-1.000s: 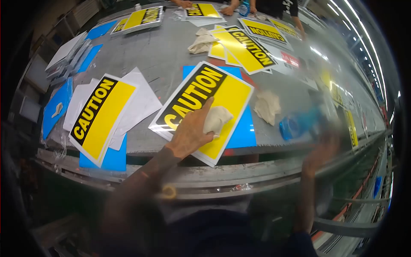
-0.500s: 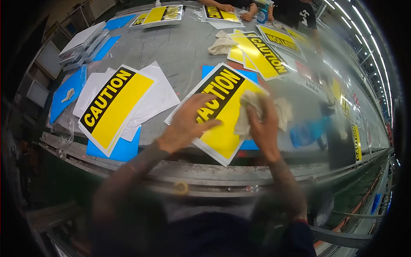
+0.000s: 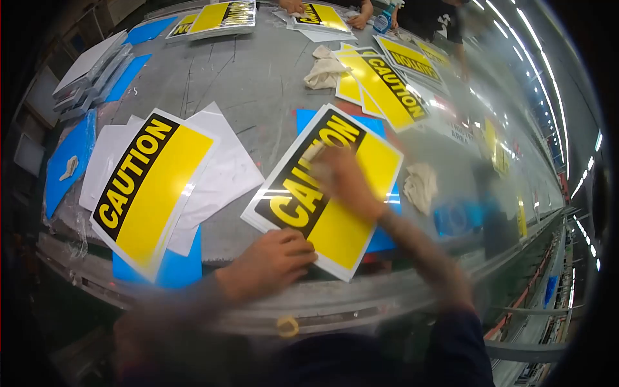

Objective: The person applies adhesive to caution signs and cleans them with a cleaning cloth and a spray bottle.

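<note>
A yellow-and-black CAUTION sign (image 3: 367, 216) lies tilted on top of a small stack in front of me. My left hand (image 3: 271, 261) is at its near-left edge, fingers bent together over the border. Over the black lettered band is my right hand (image 3: 342, 180), closed and blurred by motion. Whatever its fingers hold is hidden. To the right of the sign, a crumpled cream cloth (image 3: 420, 187) rests on the table. Blue sheets (image 3: 380, 238) show from under the stack.
Another CAUTION sign (image 3: 155, 193) lies left on white sheets. More signs (image 3: 393, 90) and a second cloth (image 3: 324, 69) are farther back. A blue spray bottle (image 3: 458, 219) lies at right. Across the table (image 3: 225, 84), co-workers' hands (image 3: 359, 20) are near a sign. A yellow ring (image 3: 287, 327) hangs below the edge.
My right hand has moved left from the sign's yellow part onto its lettering; the cloth now lies apart from it. My left hand has dropped to the near-left edge. The view has shifted slightly.
</note>
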### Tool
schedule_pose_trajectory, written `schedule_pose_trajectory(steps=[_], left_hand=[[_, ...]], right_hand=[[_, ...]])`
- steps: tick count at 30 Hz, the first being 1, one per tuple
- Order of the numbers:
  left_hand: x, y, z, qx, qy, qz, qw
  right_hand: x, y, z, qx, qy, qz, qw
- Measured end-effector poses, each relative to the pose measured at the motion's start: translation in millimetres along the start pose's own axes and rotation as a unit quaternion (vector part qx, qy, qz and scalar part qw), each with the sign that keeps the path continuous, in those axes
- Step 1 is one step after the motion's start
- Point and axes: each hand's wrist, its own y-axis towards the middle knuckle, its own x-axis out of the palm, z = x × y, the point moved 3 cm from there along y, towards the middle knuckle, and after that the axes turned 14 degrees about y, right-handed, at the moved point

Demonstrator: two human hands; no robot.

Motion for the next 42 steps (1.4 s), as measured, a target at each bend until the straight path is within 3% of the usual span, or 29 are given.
schedule_pose_trajectory(steps=[1,2,4,5,6,7,8,12,16,22,23,24,26,29,30,33,34,36,38,40,42], left_hand=[[3,-1,0,-0.007,0.013,-0.019,1.000],[6,-3,1,-0.012,0.024,-0.044,0.999],[8,-4,0,-0.023,0.016,-0.048,0.998],[8,-4,1,-0.030,0.011,-0.050,0.998],[8,-3,1,-0.034,0.003,-0.053,0.998],[6,-1,1,-0.041,-0.004,-0.056,0.998],[3,0,-1,-0.047,-0.008,-0.060,0.997],[6,1,-8,-0.054,-0.026,-0.061,0.996],[9,0,-7,-0.065,-0.036,-0.066,0.995],[9,4,-11,-0.070,-0.054,-0.076,0.993],[9,3,-10,-0.072,-0.052,-0.074,0.993],[10,3,-11,-0.075,-0.046,-0.068,0.994],[10,2,-10,-0.079,-0.050,-0.066,0.993],[9,4,-12,-0.086,-0.062,-0.073,0.992],[9,6,-13,-0.085,-0.057,-0.069,0.992],[10,5,-11,-0.083,-0.044,-0.060,0.994],[11,5,-10,-0.083,-0.045,-0.062,0.994],[8,7,-11,-0.081,-0.046,-0.062,0.994],[8,7,-11,-0.083,-0.040,-0.063,0.994],[9,7,-11,-0.081,-0.038,-0.069,0.994],[10,7,-12,-0.087,-0.044,-0.072,0.993]], right_hand=[[29,-10,-34,-0.113,-0.016,-0.094,0.989],[33,-11,-71,-0.129,0.079,-0.129,0.980],[32,6,-28,-0.088,-0.001,-0.158,0.984],[18,25,23,-0.010,-0.001,-0.106,0.994],[-8,52,48,-0.011,-0.076,-0.042,0.996],[-27,67,70,-0.036,-0.053,0.074,0.995],[-24,70,77,-0.037,-0.106,0.049,0.992],[14,38,13,-0.089,0.013,-0.107,0.990],[-30,87,92,0.019,-0.056,-0.021,0.998],[-1,51,47,-0.073,0.032,-0.099,0.992],[-13,67,83,-0.093,0.019,-0.047,0.994],[-25,85,120,-0.030,-0.039,0.029,0.998],[-31,95,115,0.015,-0.067,0.060,0.996],[3,59,46,-0.083,0.001,-0.021,0.996],[-1,57,55,-0.081,0.030,-0.020,0.996],[-35,84,122,-0.023,-0.061,0.074,0.995],[-42,89,129,0.060,-0.073,0.083,0.992],[-29,81,119,-0.034,-0.057,0.093,0.993],[-12,59,77,-0.056,0.038,-0.014,0.998],[-11,48,31,-0.060,0.041,-0.125,0.990],[-14,58,69,-0.078,0.029,-0.072,0.994]])
